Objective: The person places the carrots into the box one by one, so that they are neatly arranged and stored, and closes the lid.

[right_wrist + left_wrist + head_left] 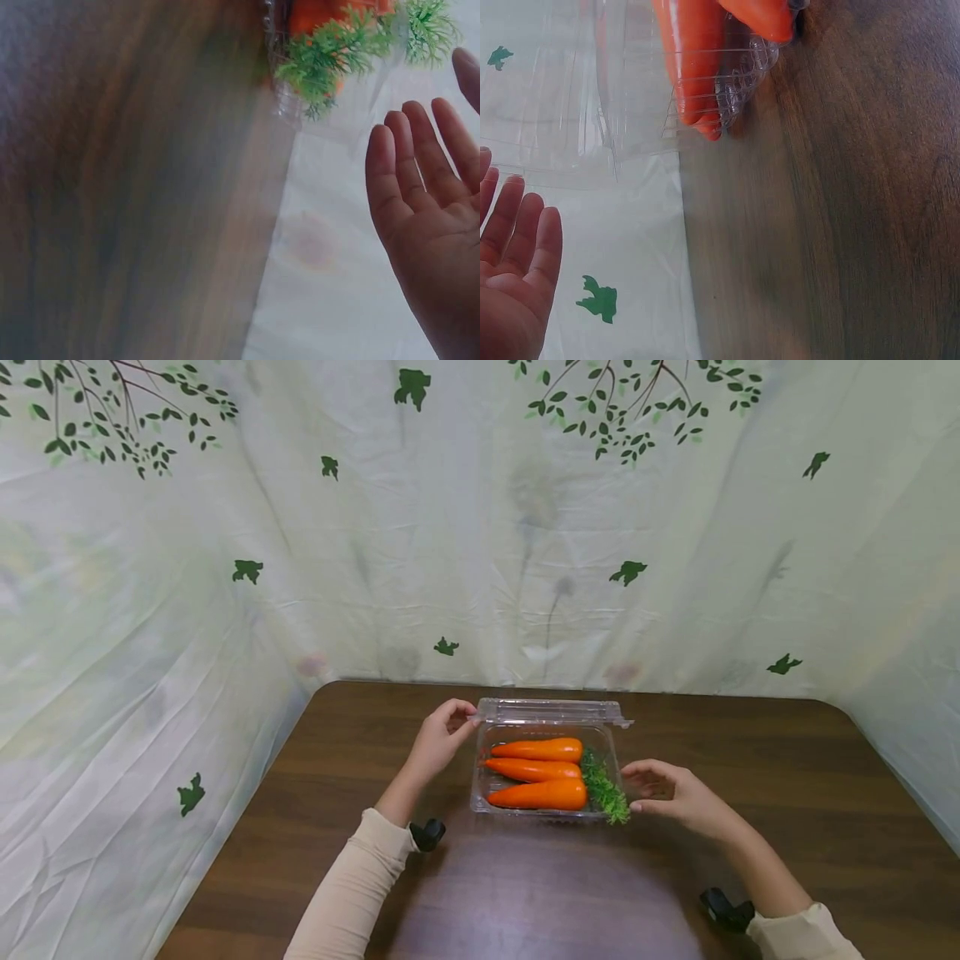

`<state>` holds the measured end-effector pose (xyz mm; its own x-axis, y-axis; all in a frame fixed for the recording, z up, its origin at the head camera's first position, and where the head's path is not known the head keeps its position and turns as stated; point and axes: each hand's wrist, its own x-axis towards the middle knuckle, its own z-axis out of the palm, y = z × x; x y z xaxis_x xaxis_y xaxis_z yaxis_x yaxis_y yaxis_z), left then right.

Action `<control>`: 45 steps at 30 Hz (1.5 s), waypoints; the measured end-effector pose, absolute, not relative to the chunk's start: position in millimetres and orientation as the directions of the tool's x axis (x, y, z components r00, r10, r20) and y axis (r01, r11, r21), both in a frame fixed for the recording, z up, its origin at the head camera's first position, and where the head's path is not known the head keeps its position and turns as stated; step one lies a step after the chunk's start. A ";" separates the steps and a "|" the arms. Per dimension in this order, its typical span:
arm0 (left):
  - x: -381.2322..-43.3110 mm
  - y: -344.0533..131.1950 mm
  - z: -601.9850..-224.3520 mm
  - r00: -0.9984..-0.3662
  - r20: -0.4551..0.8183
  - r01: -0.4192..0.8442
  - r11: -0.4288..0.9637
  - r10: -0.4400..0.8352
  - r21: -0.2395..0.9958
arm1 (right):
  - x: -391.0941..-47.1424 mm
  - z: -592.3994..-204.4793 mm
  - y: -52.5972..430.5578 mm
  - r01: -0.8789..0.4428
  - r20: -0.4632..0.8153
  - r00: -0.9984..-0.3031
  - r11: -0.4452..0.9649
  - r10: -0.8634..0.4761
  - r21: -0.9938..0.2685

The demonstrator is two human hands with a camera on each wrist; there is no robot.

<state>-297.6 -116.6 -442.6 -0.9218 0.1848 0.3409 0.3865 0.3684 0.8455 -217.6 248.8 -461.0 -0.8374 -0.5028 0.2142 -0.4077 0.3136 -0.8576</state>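
A clear plastic clamshell container [476,777] lies on the table, its lid [551,710] raised at the back. Inside are three orange carrots [537,794], side by side with tips pointing left. Their green leafy tops [604,787] are at the right end and spill over the front right corner. My left hand [442,737] pinches the lid's left corner between thumb and fingertips. Beside the container's right wall, my right hand [678,795] holds nothing, fingers and thumb apart. In the right wrist view its fingers [384,161] are loosely extended near the leaves.
The brown wooden table [360,718] has rounded back corners. A white curtain [480,568] printed with leaves and branches hangs behind it and along both sides. A black wrist camera is worn on each wrist, next to the cream sleeves [348,889].
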 end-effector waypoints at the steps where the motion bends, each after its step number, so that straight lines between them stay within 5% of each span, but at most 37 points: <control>1: -297.2 -116.7 -442.7 -0.921 0.343 0.388 0.372 0.184 0.843 | -217.6 -462.3 248.0 -0.420 0.221 -0.830 0.313 -0.512 -0.852; 11: -295.2 -117.2 -443.3 -0.931 0.310 0.361 0.384 0.190 0.850 | -215.4 -463.4 230.4 -0.430 0.198 -0.855 0.442 -0.480 -0.787; 19: -293.0 -119.1 -443.1 -0.929 0.311 0.366 0.384 0.200 0.847 | -213.5 -456.4 213.9 -0.488 0.314 -0.854 0.427 -0.415 -0.761; 30: -294.1 -118.6 -445.2 -0.921 0.333 0.388 0.381 0.203 0.839 | -223.4 -465.4 212.7 -0.558 0.328 -0.814 0.485 -0.480 -0.674; 45: -293.0 -118.9 -445.7 -0.923 0.327 0.382 0.369 0.203 0.847 | -224.1 -465.6 205.1 -0.427 0.250 -0.889 0.499 -0.383 -0.754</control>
<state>-293.0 -118.9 -445.7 -0.9229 0.2030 0.3273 0.3817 0.3688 0.8475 -224.1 205.1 -465.6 -0.8892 -0.3830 0.2503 -0.4271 0.4985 -0.7544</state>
